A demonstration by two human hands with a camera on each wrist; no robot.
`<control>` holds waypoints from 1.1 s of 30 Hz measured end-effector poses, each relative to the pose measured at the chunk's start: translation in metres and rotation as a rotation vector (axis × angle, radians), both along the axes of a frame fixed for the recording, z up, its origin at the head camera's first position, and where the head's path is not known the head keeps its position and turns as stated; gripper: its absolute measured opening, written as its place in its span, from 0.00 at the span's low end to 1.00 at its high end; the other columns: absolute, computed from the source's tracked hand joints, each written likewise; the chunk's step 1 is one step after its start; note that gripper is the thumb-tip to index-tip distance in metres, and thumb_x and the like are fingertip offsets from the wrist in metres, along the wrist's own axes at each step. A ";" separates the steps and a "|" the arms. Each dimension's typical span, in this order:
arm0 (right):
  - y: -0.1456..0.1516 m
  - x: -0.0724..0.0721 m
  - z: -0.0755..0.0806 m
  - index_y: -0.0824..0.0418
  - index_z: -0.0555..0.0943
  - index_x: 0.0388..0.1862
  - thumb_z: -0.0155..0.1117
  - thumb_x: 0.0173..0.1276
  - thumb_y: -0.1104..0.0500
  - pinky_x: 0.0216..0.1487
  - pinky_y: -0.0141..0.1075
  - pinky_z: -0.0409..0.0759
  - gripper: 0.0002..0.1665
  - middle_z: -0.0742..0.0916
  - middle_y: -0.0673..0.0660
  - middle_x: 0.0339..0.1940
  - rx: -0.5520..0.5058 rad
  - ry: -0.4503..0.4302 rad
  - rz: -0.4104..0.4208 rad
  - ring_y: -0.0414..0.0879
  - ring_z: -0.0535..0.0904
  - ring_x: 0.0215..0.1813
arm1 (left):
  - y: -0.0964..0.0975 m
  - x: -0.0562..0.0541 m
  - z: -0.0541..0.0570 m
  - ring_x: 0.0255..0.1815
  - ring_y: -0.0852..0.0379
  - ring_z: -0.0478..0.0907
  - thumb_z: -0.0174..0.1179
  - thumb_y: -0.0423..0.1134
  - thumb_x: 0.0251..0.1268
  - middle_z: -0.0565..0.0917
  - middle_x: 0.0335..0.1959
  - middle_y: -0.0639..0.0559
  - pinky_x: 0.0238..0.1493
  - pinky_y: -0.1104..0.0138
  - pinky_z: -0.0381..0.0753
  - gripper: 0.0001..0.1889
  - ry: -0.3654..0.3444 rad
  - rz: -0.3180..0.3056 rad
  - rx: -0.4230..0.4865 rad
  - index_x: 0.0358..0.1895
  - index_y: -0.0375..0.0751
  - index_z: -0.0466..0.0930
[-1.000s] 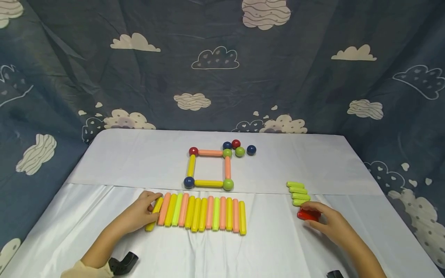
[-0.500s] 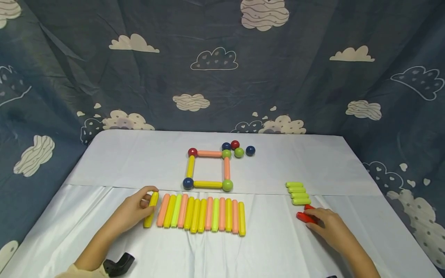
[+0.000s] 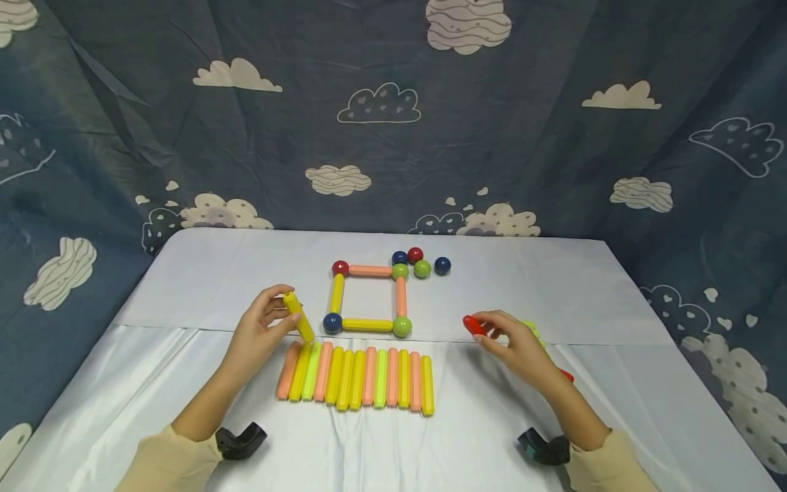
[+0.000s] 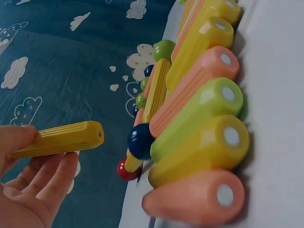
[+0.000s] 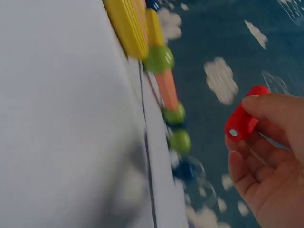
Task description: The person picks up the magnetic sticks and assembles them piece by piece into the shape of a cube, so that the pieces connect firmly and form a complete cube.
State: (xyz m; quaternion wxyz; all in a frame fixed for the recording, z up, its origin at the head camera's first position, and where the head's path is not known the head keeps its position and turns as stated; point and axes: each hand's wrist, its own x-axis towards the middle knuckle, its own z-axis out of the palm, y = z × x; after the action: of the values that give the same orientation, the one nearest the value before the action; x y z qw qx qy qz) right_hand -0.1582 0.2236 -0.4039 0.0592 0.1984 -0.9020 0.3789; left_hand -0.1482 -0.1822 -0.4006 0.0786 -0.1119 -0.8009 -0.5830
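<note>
My left hand (image 3: 261, 331) pinches a yellow magnetic rod (image 3: 298, 317) between thumb and fingers, tilted above the left end of a row of rods. In the left wrist view the yellow rod (image 4: 71, 137) points away from the palm. My right hand (image 3: 513, 345) pinches a short red magnetic piece (image 3: 473, 325), raised right of the square; a pale dot shows at its end (image 5: 233, 132) in the right wrist view. Between the hands lies a square of yellow rods (image 3: 367, 324) and pink rods (image 3: 371, 271), joined by balls (image 3: 333, 323) at the corners.
Several pink, yellow and green rods (image 3: 346, 379) lie side by side at the front. Loose balls (image 3: 422, 268) sit behind the square's right corner. Behind my right hand, green pieces (image 3: 530, 328) and another red piece (image 3: 567, 375) are partly hidden. A cloud-patterned cloth (image 3: 381, 157) hangs behind.
My left hand has lifted the yellow rod from beside the row and moved it up and right. My right hand has picked up one red piece and carried it left and away from me.
</note>
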 end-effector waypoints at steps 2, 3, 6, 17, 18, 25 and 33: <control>-0.020 -0.012 0.000 0.64 0.75 0.49 0.65 0.58 0.64 0.42 0.41 0.76 0.19 0.81 0.54 0.41 -0.040 -0.059 0.017 0.46 0.74 0.41 | 0.006 -0.005 0.001 0.46 0.48 0.74 0.58 0.34 0.60 0.75 0.46 0.41 0.40 0.69 0.77 0.23 -0.001 -0.008 0.044 0.58 0.40 0.63; -0.029 -0.017 0.000 0.64 0.75 0.49 0.65 0.58 0.64 0.43 0.42 0.76 0.19 0.81 0.55 0.42 -0.060 -0.088 0.027 0.47 0.75 0.41 | 0.009 -0.008 0.001 0.45 0.48 0.74 0.57 0.34 0.61 0.75 0.46 0.40 0.40 0.68 0.78 0.22 -0.001 -0.017 0.073 0.58 0.39 0.63; -0.054 -0.032 -0.001 0.64 0.74 0.48 0.65 0.58 0.62 0.44 0.42 0.76 0.19 0.82 0.55 0.40 -0.104 -0.144 0.054 0.47 0.76 0.41 | 0.017 -0.016 0.002 0.45 0.47 0.74 0.57 0.33 0.61 0.75 0.46 0.38 0.40 0.67 0.78 0.21 0.007 -0.040 0.137 0.57 0.38 0.63; -0.102 -0.062 -0.007 0.65 0.75 0.45 0.65 0.58 0.64 0.43 0.35 0.76 0.16 0.81 0.53 0.35 -0.094 -0.204 0.164 0.44 0.77 0.38 | 0.046 -0.043 0.009 0.43 0.51 0.74 0.54 0.30 0.62 0.73 0.45 0.35 0.42 0.62 0.78 0.19 0.024 -0.115 0.375 0.56 0.36 0.63; -0.103 -0.062 -0.007 0.65 0.75 0.45 0.65 0.58 0.64 0.42 0.34 0.76 0.16 0.81 0.53 0.34 -0.080 -0.203 0.168 0.44 0.76 0.37 | 0.049 -0.046 0.010 0.43 0.51 0.74 0.54 0.30 0.62 0.72 0.45 0.34 0.42 0.62 0.77 0.19 0.018 -0.121 0.405 0.56 0.36 0.63; -0.112 -0.066 -0.004 0.63 0.76 0.47 0.67 0.56 0.62 0.41 0.33 0.76 0.19 0.81 0.51 0.35 0.026 -0.157 0.214 0.42 0.75 0.36 | 0.074 -0.063 0.013 0.45 0.50 0.76 0.54 0.31 0.62 0.72 0.47 0.34 0.44 0.59 0.77 0.19 -0.017 -0.131 0.513 0.56 0.38 0.63; -0.120 -0.068 -0.006 0.62 0.78 0.44 0.67 0.55 0.62 0.39 0.32 0.76 0.17 0.82 0.50 0.34 0.074 -0.135 0.235 0.41 0.75 0.34 | 0.091 -0.068 0.009 0.45 0.51 0.76 0.53 0.30 0.62 0.75 0.43 0.39 0.45 0.58 0.76 0.20 -0.136 -0.135 0.485 0.57 0.39 0.64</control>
State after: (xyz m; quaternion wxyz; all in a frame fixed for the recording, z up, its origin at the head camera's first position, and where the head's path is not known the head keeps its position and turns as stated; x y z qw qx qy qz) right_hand -0.2262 0.1035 -0.4096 -0.0536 0.2788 -0.8878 0.3622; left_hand -0.2163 -0.0915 -0.3916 0.0102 -0.1035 -0.6318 -0.7681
